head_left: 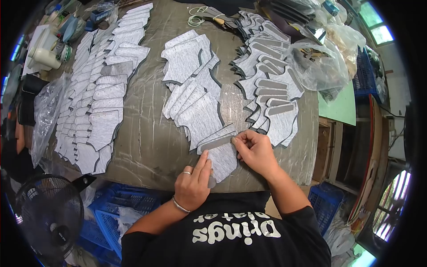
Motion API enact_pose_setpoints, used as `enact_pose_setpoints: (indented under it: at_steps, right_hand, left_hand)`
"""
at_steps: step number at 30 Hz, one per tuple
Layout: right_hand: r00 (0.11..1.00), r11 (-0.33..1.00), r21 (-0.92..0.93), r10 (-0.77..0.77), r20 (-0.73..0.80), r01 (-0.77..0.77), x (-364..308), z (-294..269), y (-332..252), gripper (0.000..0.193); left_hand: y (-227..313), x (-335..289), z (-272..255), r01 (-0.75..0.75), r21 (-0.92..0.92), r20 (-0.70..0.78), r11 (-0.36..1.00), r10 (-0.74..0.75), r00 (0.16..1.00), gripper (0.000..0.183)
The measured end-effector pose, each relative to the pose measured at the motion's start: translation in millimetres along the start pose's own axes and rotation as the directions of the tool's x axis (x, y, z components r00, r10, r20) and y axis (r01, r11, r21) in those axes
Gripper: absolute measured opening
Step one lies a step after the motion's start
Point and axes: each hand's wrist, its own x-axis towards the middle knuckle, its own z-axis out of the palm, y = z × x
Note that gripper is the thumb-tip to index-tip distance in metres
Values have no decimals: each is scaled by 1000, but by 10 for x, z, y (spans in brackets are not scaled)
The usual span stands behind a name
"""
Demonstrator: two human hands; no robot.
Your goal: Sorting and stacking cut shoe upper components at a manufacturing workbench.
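Note:
Near the table's front edge lies a light grey fabric piece (222,163) with a dark grey strip (218,142) across its upper part. My right hand (255,152) pinches the strip's right end between thumb and finger. Two fingers of my left hand (192,183) stretch forward, their tips on the fabric close to the strip's left end. A small grey piece with a rounded end (212,182) sticks out at the inner side of my left palm, the rest of it hidden by the hand. Just beyond lie overlapping light grey fabric pieces (200,116) without strips.
Long overlapping rows of fabric pieces (106,113) cover the table's left side. At the right, stacked pieces with dark strips (281,110) lie beside a clear plastic bag (318,66). Scissors (218,18) and string (197,18) lie at the back. A black fan (53,218) stands at lower left.

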Motion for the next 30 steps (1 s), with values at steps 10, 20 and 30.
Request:
enact_pose_setpoints:
  at_steps: [10, 20, 30]
  right_hand:
    - [988, 977, -192, -115, -106, 93, 12, 54, -47, 18]
    - [944, 937, -295, -254, -210, 186, -109, 111, -34, 29]
    - [978, 992, 59, -98, -182, 110, -220, 157, 11, 29]
  left_hand:
    - [13, 9, -5, 7, 2, 6, 1000, -7, 1000, 30]
    - [35, -12, -55, 2, -12, 38, 1000, -2, 999, 40]
    - [54, -45, -22, 12, -33, -16, 999, -12, 1000, 47]
